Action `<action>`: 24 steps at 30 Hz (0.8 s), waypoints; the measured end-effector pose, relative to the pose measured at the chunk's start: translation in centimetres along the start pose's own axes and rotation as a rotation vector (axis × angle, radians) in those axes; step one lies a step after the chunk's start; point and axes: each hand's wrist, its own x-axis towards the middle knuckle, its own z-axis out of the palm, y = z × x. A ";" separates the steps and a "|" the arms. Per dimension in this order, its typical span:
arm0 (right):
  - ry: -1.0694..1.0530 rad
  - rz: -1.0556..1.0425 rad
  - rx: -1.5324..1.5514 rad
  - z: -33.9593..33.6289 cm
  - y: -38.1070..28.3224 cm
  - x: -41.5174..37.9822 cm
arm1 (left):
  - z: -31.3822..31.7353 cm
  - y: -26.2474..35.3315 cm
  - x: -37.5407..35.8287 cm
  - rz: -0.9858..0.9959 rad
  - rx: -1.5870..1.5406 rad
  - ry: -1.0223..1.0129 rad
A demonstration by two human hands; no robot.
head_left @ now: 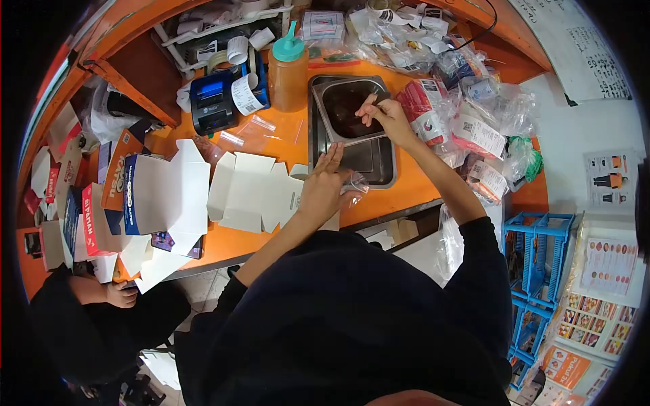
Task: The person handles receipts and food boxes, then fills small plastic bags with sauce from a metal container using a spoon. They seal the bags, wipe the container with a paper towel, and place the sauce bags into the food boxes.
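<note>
My right hand (388,119) is over a square metal pan (326,122) of dark liquid (349,111). Its fingers are pinched together, and I cannot tell what is between them. Stretched fingers of my left hand (323,184) reach the pan's near edge. A clear plastic bag (355,187) lies beside that hand, partly covered by it. Under the pan is a larger dark metal tray (384,177). Left of my left wrist, an unfolded white cardboard box (247,193) lies flat on the orange table (288,139).
A sauce bottle (288,81) with a teal cap and a label printer (214,101) stand at the back. Wrapped packages (481,132) crowd the right. Open boxes (169,189) fill the left, near another person's hand (122,295). Blue baskets (538,271) stand at right.
</note>
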 end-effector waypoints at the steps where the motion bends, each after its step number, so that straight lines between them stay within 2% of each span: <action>1: 0.012 0.010 0.051 -0.1 0.1 -0.3 | 0.0 0.0 0.0 0.001 0.006 0.003; 7: 0.003 0.008 0.064 -0.4 -1.8 -2.1 | 0.4 -0.4 -0.2 0.003 -0.010 0.020; 10: 0.035 -0.107 -0.017 -0.9 -2.8 -2.5 | 0.4 0.0 -0.3 0.010 0.002 0.031; 12: 0.084 -0.289 -0.112 -1.2 -2.9 -2.3 | 0.5 0.1 -0.4 0.016 0.016 0.043; 15: 0.117 -0.278 -0.247 -1.0 -3.1 -1.5 | 0.6 -0.2 -0.4 0.034 0.012 0.052; 22: 0.052 -0.154 -0.323 0.9 0.0 0.4 | 0.7 -0.4 -0.2 0.027 0.010 0.017; 23: 0.051 -0.153 -0.321 1.2 0.5 0.4 | 0.7 -0.3 -0.2 0.025 0.032 0.024; 24: 0.092 -0.069 -0.175 1.4 0.9 0.4 | 0.7 -0.1 -0.2 0.023 0.030 0.022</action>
